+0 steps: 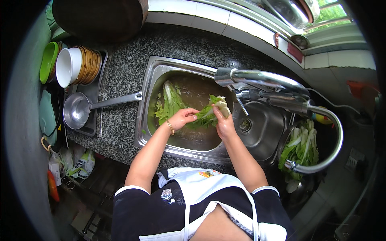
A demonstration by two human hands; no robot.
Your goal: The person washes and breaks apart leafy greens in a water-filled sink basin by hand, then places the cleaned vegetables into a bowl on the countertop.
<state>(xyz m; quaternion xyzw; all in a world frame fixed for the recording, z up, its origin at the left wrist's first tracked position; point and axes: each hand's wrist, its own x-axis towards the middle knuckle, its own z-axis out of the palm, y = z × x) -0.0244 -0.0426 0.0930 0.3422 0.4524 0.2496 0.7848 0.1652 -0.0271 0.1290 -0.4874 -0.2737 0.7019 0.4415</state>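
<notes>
My right hand [223, 122] grips a bunch of leafy greens [208, 114] by its pale stem ends, above the water of a steel sink basin [153, 90]. At the leafy side of that bunch is my left hand [182, 118], a bracelet on its wrist; its fingers are partly curled at the leaves, and whether they pinch any is unclear. More leafy greens [173, 101] float in the brownish water to the left, with small leaf scraps around them.
A chrome faucet [265, 79] arches over the smaller basin [262, 129] on the right. Beyond it, greens [301, 141] are heaped in a container. On the granite counter [120, 72], a metal ladle [77, 111] and stacked bowls [69, 66] sit at left. A dark round object [99, 18] stands behind.
</notes>
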